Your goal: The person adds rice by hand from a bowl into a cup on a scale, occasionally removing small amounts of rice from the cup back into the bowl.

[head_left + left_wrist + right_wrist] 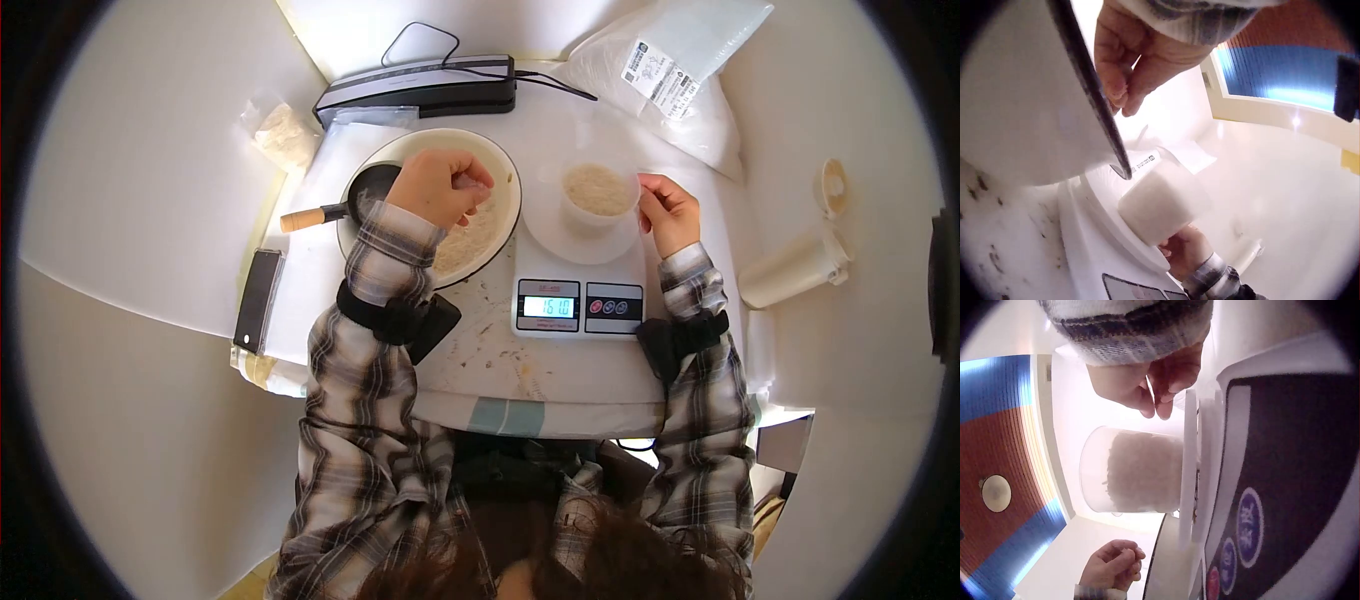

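My left hand [440,188] is over the enamel bowl [507,235] of pale grains, beside a black pan [375,185]; its fingers are curled, thumb and fingertips together. In the left wrist view that hand [1141,59] is above the bowl's dark rim [1088,81]; whether grains are between the fingertips is unclear. A clear cup [597,192] partly filled with grains stands on the scale's round plate [585,248]. The display [549,307] appears to read 161.0. My right hand [670,213] is beside the cup, fingers relaxed; the right wrist view shows its fingertips [1164,412] apart from the cup [1141,472].
A black and silver appliance [430,88] with a cable lies at the back. A large labelled bag [655,90] is at the back right, a small bag [285,137] at the left. An open-lidded container [795,270] lies at the right, a dark box [260,300] at the left.
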Available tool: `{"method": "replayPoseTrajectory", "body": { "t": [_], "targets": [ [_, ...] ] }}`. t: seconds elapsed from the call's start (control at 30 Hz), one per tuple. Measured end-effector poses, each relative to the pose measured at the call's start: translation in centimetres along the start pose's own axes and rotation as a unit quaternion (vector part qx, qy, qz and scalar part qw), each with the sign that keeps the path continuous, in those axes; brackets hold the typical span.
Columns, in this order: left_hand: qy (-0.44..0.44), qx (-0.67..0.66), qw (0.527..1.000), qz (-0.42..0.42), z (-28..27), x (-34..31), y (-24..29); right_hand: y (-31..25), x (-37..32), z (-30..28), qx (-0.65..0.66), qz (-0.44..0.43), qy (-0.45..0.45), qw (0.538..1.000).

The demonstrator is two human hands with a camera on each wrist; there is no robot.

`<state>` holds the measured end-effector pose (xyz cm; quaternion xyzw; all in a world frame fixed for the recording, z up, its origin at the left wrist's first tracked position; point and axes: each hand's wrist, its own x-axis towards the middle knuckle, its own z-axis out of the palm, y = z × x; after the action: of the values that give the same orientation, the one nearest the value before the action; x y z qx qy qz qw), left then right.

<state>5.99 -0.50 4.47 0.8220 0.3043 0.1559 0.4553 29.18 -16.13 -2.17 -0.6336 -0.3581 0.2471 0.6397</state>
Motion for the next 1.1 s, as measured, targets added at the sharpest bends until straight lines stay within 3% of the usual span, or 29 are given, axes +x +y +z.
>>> {"method": "replayPoseTrajectory", "body": {
  "t": [0.13, 0.37, 0.57, 0.77, 0.87, 0.93, 1.1],
  "targets": [
    [-0.015, -0.015, 1.0, 0.007, 0.8, 0.3, 1.2, 0.2, 0.0, -0.2, 0.014, -0.003, -0.014, 1.0],
    [-0.033, -0.063, 0.997, 0.034, 1.1, 1.5, 0.6, -1.1, -0.6, -0.2, -0.14, -0.174, -0.052, 0.973],
    [-0.031, -0.081, 0.996, 0.006, 0.1, 1.8, -1.0, -1.3, -0.7, -0.1, -0.149, -0.178, -0.074, 0.97],
    [-0.016, 0.012, 0.999, -0.025, -0.6, 1.5, -1.8, -1.9, -0.9, -0.1, -0.181, -0.202, -0.111, 0.956],
    [-0.038, 0.124, 0.991, 0.021, -0.5, 1.5, -2.8, -1.5, -0.7, -0.2, -0.207, -0.232, -0.113, 0.944],
    [-0.042, 0.282, 0.957, 0.049, -0.1, 1.0, -2.7, -1.4, -0.7, -0.4, -0.219, -0.223, -0.109, 0.943],
    [-0.077, 0.346, 0.934, 0.052, 0.5, 1.0, -3.2, -0.3, 0.1, -1.5, -0.218, -0.161, -0.053, 0.961]
  ]
}}
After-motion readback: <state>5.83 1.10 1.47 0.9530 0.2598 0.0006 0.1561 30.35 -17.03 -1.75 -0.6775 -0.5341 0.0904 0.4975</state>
